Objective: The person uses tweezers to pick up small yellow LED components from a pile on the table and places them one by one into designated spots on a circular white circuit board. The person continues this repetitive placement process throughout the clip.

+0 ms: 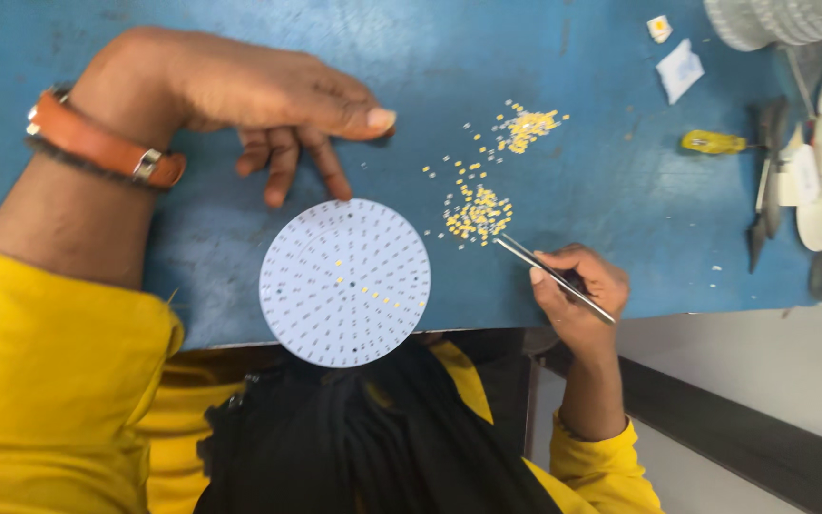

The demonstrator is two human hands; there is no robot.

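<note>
Your right hand point(577, 290) grips the tweezers point(552, 276), tips at the edge of the nearer heap of small yellow chips point(477, 213) on the blue table point(611, 181). Pinch one chip only, squarely. Your left hand point(259, 105) rests loose and holds nothing, fingers just above the round white board point(344, 283); press it down so the board cannot slide.

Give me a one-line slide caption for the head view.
Right hand aims tweezers at yellow chips beside a round white board; left hand rests on the blue table.
</note>
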